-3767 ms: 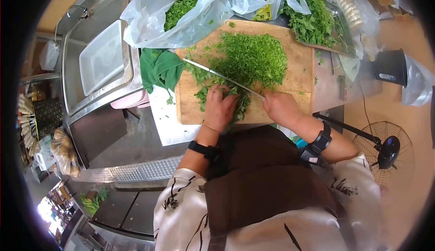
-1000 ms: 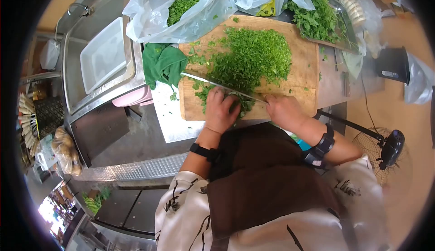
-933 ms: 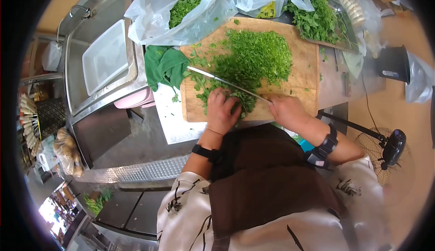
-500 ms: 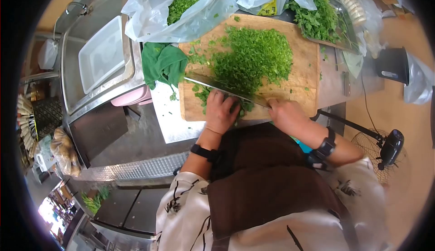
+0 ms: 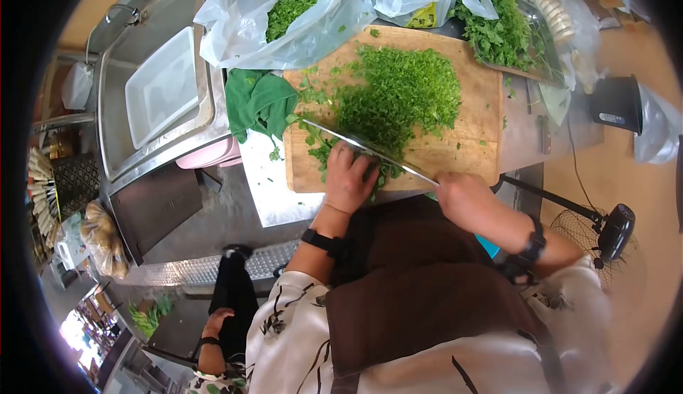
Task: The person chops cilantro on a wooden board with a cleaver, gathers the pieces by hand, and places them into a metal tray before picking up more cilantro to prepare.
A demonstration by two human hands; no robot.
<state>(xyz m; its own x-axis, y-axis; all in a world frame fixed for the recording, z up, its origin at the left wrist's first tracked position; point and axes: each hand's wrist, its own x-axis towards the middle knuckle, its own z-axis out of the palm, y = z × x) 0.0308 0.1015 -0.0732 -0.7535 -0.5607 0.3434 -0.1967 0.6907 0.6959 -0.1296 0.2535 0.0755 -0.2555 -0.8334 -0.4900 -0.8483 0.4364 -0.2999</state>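
Note:
My right hand is wrapped round the handle of a knife, whose long blade points up and left across the wooden cutting board. My left hand presses down with curled fingers on a bunch of green herbs, close against the blade's near side. These leaves look like cilantro. Beyond the blade lies a wide heap of finely chopped herbs. Loose bits are scattered over the wood. The handle is mostly hidden in my fist.
A green cloth lies left of the board. Plastic bags with chopped herbs stand behind it, beside a metal tray of leafy sprigs. On the left, a sink holds a white tub. Another person's arm appears at lower left.
My right hand has shifted right with the knife, and the blade's angle has changed slightly. My left hand stays on the herbs. Another person has come into view at lower left.

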